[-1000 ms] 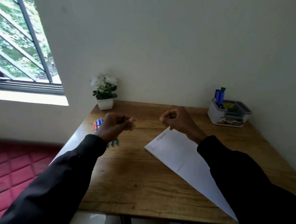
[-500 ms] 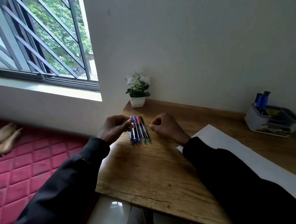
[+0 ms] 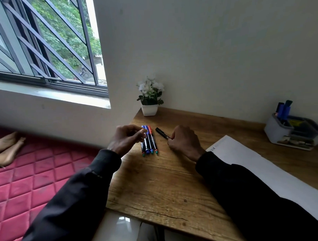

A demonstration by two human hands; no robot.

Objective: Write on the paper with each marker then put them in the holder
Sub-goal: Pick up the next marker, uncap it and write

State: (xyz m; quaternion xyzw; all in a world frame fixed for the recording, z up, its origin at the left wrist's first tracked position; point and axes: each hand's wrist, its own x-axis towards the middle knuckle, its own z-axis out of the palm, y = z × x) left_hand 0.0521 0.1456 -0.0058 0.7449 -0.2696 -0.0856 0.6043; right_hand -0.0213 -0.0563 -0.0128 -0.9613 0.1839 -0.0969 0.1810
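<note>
At the left end of the wooden desk [image 3: 156, 183], a row of markers [image 3: 149, 141] is laid side by side, caps toward the wall. Four are counted on the wood, though the left hand [image 3: 125, 139] hides part of the row, so the count is not certain. One black marker [image 3: 161, 133] is pinched at its near end by the right hand [image 3: 184, 140], fingers curled shut around it, the far end angled up and left. The left hand is held just over the row, fingertips drawn together; whether anything is gripped there cannot be told.

The markers are judged light, rigid and smooth-barrelled, liable to roll if knocked. A hold at mid-barrel is advised for writing; the cap is expected to need a firm pull.

One sheet of paper [image 3: 264, 170] is seen to the right, partly under the right sleeve. One grey holder [image 3: 277, 132] is set at the far right by the wall, well apart from the row, with three markers, as far as can be told, already standing in it. One potted plant [image 3: 150, 97] is noted in the corner.
</note>
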